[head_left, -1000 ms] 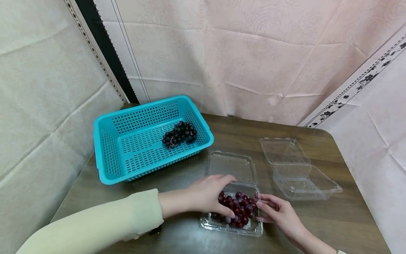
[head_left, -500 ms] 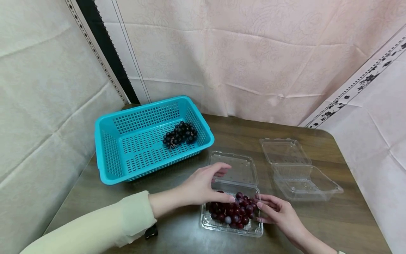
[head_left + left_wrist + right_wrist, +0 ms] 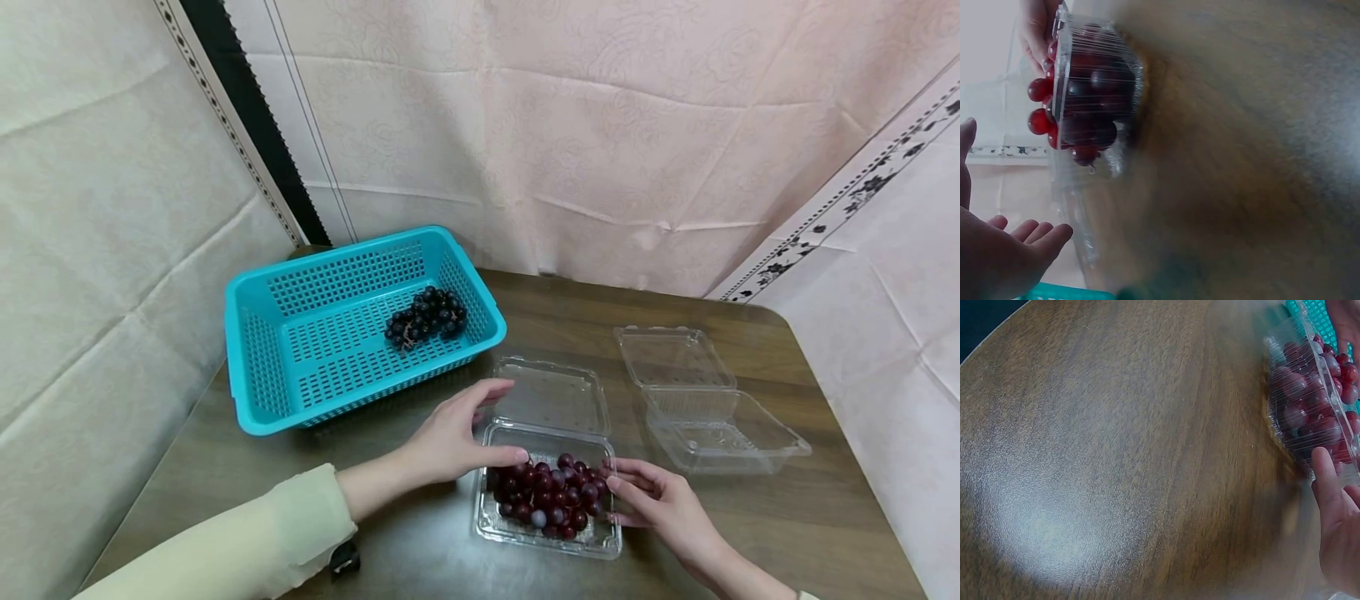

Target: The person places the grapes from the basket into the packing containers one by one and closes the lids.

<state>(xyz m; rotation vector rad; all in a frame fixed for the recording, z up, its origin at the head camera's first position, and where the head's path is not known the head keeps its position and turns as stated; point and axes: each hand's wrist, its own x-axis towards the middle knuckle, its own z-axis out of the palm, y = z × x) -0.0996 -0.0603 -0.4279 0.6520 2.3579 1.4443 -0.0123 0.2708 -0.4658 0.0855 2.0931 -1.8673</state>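
Note:
A bunch of red grapes (image 3: 555, 496) lies in a clear plastic clamshell container (image 3: 547, 546), whose lid (image 3: 555, 396) is folded back flat on the far side. My left hand (image 3: 446, 437) hovers at the container's left edge, fingers spread apart and thumb pointing to the grapes, holding nothing. On the opposite side, my right hand (image 3: 667, 500) holds the container's right wall, with fingertips at the rim. The right wrist view shows one finger (image 3: 1325, 475) along the outside of the wall. Some grapes rise above the rim in the left wrist view.
A blue perforated basket (image 3: 345, 279) stands at the back left with a bunch of black grapes (image 3: 431, 317) in its right part. A second open clamshell container (image 3: 720, 437) sits to the right on the wooden table (image 3: 420, 550). Pale cloth walls (image 3: 600, 150) enclose the table.
My left hand has lifted off the red grapes and drawn back left, uncovering them. The right hand and the container have stayed in place.

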